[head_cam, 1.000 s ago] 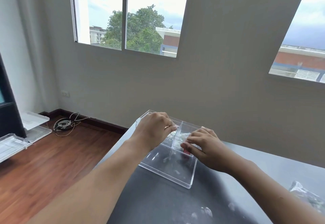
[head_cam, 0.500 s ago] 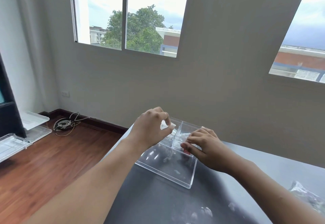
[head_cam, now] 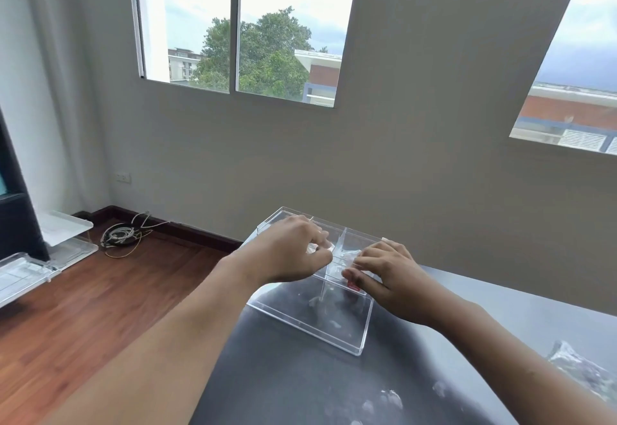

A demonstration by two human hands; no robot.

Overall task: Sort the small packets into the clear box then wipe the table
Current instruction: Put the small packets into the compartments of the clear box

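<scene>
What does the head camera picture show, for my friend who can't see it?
Two bare hands work over a clear box with dividers on a dark grey table: the left hand pinches a small pale packet, and the right hand rests on the box's right side. Behind are a grey wall and windows showing trees.

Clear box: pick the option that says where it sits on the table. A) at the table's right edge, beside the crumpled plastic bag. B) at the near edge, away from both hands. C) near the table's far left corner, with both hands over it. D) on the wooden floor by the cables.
C: the clear box sits near the table's far left corner, with the left hand and right hand over it.
</scene>
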